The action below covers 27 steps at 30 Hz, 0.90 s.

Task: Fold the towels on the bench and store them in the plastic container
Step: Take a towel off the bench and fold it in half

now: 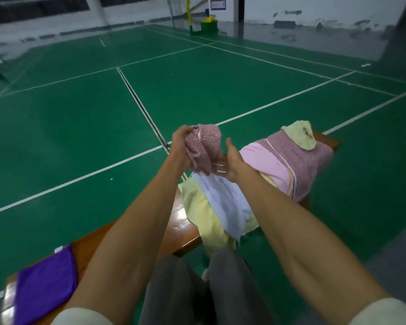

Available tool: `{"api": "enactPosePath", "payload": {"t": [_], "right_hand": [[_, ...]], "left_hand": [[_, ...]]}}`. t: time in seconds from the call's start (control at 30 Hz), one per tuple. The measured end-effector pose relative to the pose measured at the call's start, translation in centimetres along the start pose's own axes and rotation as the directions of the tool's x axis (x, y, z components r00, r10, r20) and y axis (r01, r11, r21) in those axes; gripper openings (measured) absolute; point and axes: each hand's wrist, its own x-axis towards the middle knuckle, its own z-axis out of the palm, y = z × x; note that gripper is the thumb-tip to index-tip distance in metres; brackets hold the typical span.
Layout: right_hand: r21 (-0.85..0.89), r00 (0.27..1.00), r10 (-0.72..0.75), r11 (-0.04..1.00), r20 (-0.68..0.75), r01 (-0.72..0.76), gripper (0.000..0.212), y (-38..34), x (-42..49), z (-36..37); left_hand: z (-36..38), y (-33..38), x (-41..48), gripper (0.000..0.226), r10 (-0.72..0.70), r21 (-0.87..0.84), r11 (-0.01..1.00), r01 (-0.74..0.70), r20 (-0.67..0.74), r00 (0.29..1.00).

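Observation:
My left hand (pixel 182 146) grips a bunched pink speckled towel (pixel 208 145), lifted above the wooden bench (pixel 178 228). My right hand (pixel 231 160) reaches to its lower edge, fingers curled at the cloth; whether it holds the towel is unclear. Below lie a white towel (pixel 227 205) over a pale yellow towel (pixel 199 214). Farther along the bench sits a pile: a pink towel (pixel 265 163), a mauve speckled towel (pixel 300 160) and a yellow-green cloth (pixel 300 133). A folded purple towel (pixel 45 282) lies at the bench's near left end. No plastic container is in view.
The bench stands on a green court floor (pixel 80 125) with white lines. My knees in grey trousers (pixel 197 289) are in front of the bench. A green and yellow net post base (pixel 208 24) stands far back by the wall.

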Motion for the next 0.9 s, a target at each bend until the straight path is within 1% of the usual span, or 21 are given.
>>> {"api": "enactPosePath", "payload": {"t": [0.03, 0.07, 0.1, 0.13, 0.17, 0.2, 0.23, 0.27, 0.3, 0.33, 0.4, 0.47, 0.5, 0.57, 0.63, 0.7, 0.8, 0.83, 0.87, 0.9], "right_hand": [[0.083, 0.998, -0.007, 0.997, 0.060, 0.002, 0.081, -0.5, 0.2, 1.1], [0.112, 0.994, -0.013, 0.994, 0.107, 0.001, 0.077, -1.2, 0.0, 2.3], [0.090, 0.991, -0.026, 0.996, 0.128, 0.014, 0.068, -1.8, -0.1, 3.6], [0.033, 0.992, -0.050, 0.998, 0.113, 0.046, 0.056, -2.4, -0.1, 4.8], [-0.040, 0.994, -0.092, 0.995, 0.064, 0.095, 0.044, -2.9, -0.2, 5.8], [-0.095, 0.988, -0.152, 0.984, 0.011, 0.152, 0.033, -3.4, -0.3, 6.7], [-0.121, 0.976, -0.219, 0.969, -0.012, 0.216, 0.023, -3.9, -0.4, 7.4], [-0.124, 0.962, -0.273, 0.955, -0.017, 0.269, 0.018, -4.5, -0.4, 8.0], [-0.123, 0.950, -0.312, 0.943, -0.004, 0.309, 0.016, -5.0, -0.3, 8.6], [-0.118, 0.943, -0.332, 0.936, 0.026, 0.332, 0.015, -5.4, -0.1, 9.2], [-0.087, 0.930, -0.361, 0.926, 0.067, 0.366, 0.014, -6.1, 0.1, 10.5], [-0.013, 0.914, -0.405, 0.914, 0.042, 0.405, 0.015, -6.7, -0.5, 11.6], [0.043, 0.908, -0.418, 0.908, 0.032, 0.416, 0.021, -6.8, -0.9, 12.1], [0.160, 0.919, -0.393, 0.909, 0.022, 0.385, 0.026, -6.2, -0.9, 12.9], [0.212, 0.950, -0.307, 0.934, 0.055, 0.289, 0.022, -4.2, -0.2, 13.0], [0.184, 0.972, -0.196, 0.968, 0.128, 0.171, 0.017, -2.5, -0.1, 13.0], [0.169, 0.970, -0.097, 0.984, 0.223, 0.060, 0.017, -2.2, -0.4, 13.6], [0.152, 0.966, -0.092, 0.987, 0.242, 0.055, 0.022, -2.5, -0.6, 14.1], [0.115, 0.961, -0.093, 0.991, 0.261, 0.065, 0.029, -2.8, -0.6, 14.6], [0.034, 0.966, -0.078, 0.997, 0.245, 0.072, 0.032, -3.1, -0.6, 15.1]], "left_hand": [[-0.5, 0.4, -0.1, 0.047, -0.012, 0.011, 1.000, 0.011, 0.024, 1.000], [-1.2, 0.5, 0.1, 0.069, -0.032, 0.023, 0.999, 0.031, 0.028, 0.999], [-1.9, 0.6, 0.0, 0.083, -0.045, 0.048, 0.998, 0.045, -0.002, 0.999], [-2.9, 0.6, 0.5, 0.085, -0.055, 0.067, 0.996, 0.058, -0.052, 0.997], [-4.0, 0.8, 0.5, 0.075, -0.060, 0.098, 0.993, 0.071, -0.117, 0.991], [-5.3, 1.2, 0.4, 0.059, -0.053, 0.153, 0.985, 0.080, -0.175, 0.983], [-6.7, 1.5, 0.2, 0.041, -0.044, 0.235, 0.967, 0.096, -0.216, 0.975], [-8.2, 1.9, -0.1, 0.029, -0.033, 0.311, 0.944, 0.109, -0.240, 0.970], [-9.4, 2.4, -0.7, 0.023, -0.023, 0.362, 0.925, 0.120, -0.261, 0.965], [-10.6, 3.0, -1.0, 0.018, -0.012, 0.372, 0.920, 0.122, -0.285, 0.959], [-12.0, 4.5, -2.0, 0.012, 0.034, 0.297, 0.952, 0.068, -0.323, 0.946], [-12.5, 6.2, -2.6, 0.014, 0.110, 0.136, 0.989, -0.063, -0.367, 0.924], [-12.6, 7.0, -3.0, 0.016, 0.156, 0.071, 0.988, -0.139, -0.388, 0.908], [-13.3, 8.0, -3.2, 0.018, 0.243, 0.039, 0.967, -0.252, -0.441, 0.864], [-14.0, 8.2, -4.1, 0.019, 0.252, 0.042, 0.963, -0.265, -0.480, 0.840], [-14.8, 8.2, -4.9, 0.026, 0.220, 0.014, 0.970, -0.241, -0.465, 0.857], [-16.2, 9.0, -5.4, 0.056, 0.173, -0.050, 0.976, -0.212, -0.417, 0.892], [-16.4, 9.4, -5.7, 0.057, 0.156, -0.061, 0.978, -0.197, -0.406, 0.900], [-16.6, 9.7, -5.9, 0.049, 0.154, -0.069, 0.978, -0.199, -0.414, 0.897], [-16.4, 10.0, -6.5, 0.035, 0.149, -0.079, 0.976, -0.202, -0.434, 0.889]]}}
